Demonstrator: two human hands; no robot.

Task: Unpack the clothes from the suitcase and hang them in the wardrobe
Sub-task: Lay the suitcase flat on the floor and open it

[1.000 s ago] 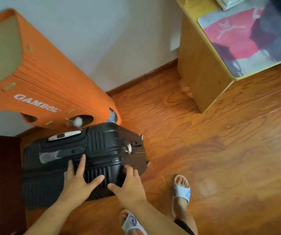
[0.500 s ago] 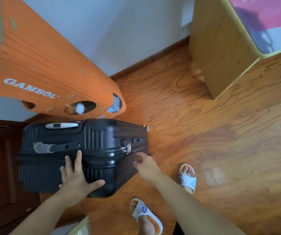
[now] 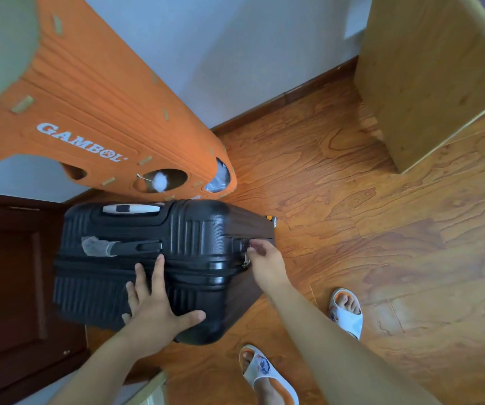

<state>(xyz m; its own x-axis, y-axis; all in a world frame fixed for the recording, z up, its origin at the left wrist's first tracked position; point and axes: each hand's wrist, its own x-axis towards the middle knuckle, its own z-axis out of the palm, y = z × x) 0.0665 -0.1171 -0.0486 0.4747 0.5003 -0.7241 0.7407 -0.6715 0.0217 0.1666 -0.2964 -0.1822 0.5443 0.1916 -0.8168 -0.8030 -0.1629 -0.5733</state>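
one suitcase (image 3: 194,258) on wood floor (image 3: 381,258)

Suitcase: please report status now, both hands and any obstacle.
Left hand flat on suitcase, open. Right hand at the zipper pull, grip unclear. Suitcase shut, standing. Orange GAMBOL board close behind it.

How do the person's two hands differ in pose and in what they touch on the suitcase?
The left hand lies flat, fingers spread, on the suitcase shell; the right hand curls its fingers at the zipper pull on the side. The left sits nearer the person, the right further out. Both touch the closed suitcase.
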